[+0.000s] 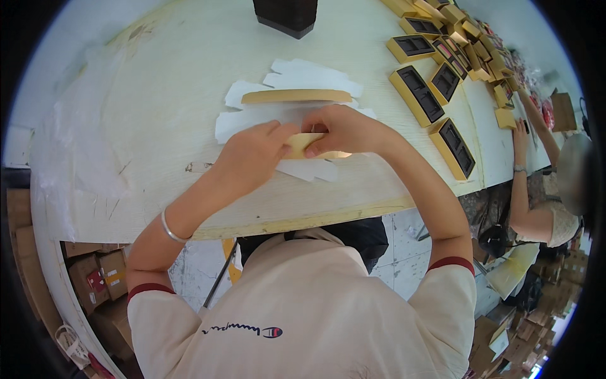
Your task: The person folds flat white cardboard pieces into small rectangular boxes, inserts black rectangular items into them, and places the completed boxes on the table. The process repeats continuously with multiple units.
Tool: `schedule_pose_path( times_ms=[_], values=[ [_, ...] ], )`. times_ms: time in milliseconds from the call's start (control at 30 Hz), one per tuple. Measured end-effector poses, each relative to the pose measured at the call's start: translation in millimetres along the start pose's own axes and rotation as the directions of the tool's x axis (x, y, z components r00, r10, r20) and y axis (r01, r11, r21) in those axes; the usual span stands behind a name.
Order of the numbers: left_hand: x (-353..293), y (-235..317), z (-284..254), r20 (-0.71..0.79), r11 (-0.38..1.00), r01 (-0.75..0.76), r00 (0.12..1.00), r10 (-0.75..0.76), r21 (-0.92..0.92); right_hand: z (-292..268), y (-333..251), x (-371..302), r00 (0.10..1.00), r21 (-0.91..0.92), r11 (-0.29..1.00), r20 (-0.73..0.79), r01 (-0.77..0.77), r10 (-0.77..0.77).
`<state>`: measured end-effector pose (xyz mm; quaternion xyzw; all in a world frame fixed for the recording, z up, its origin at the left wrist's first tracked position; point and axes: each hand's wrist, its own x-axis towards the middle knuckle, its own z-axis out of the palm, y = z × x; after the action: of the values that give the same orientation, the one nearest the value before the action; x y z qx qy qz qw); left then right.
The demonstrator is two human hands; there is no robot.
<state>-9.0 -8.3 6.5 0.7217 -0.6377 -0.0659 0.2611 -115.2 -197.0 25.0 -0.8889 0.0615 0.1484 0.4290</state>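
Note:
Both my hands grip a small gold cardboard piece (302,146) over the near part of the table. My left hand (255,151) has its fingers closed on the piece's left end. With thumb and fingers, my right hand (344,131) pinches it from the right; part of it is hidden behind the fingers. Flat white card pieces (243,123) lie spread and overlapping under and beyond my hands. On top of them, just beyond my hands, rests a long gold strip (297,96).
Gold boxes with black inserts (416,95) stand to the right, with more heaped beyond. A black container (286,18) is at the far middle. Clear plastic film (95,139) covers the table's left. At far right another person's arm (521,151) reaches over the table.

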Motion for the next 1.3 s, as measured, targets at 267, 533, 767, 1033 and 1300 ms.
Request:
schedule_pose_path(
  times_ms=[267,533,767,1033,1300],
  values=[
    [23,-25,-10,0.425,0.54,0.565,0.825,-0.372,-0.624,37,4,-32,0.652,-0.877,0.443,-0.227,0.186,-0.723],
    [-1,8,-3,-0.21,0.965,-0.082,0.968,0.136,0.249,33,20,-14,0.732,-0.728,0.62,-0.247,0.292,-0.635],
    [8,-18,6,0.049,0.953,0.301,0.953,-0.299,-0.035,21,11,16,0.917,-0.477,0.85,-0.194,0.223,-0.349],
    [13,-27,-49,-0.404,0.996,-0.019,0.913,0.053,0.087,17,-16,-18,0.795,-0.777,0.528,-0.06,0.342,-0.604],
    [24,-10,-53,0.173,0.789,0.316,0.949,-0.264,-0.526,-11,-22,-33,0.71,-0.916,0.341,-0.096,0.211,-0.698]
  ],
)
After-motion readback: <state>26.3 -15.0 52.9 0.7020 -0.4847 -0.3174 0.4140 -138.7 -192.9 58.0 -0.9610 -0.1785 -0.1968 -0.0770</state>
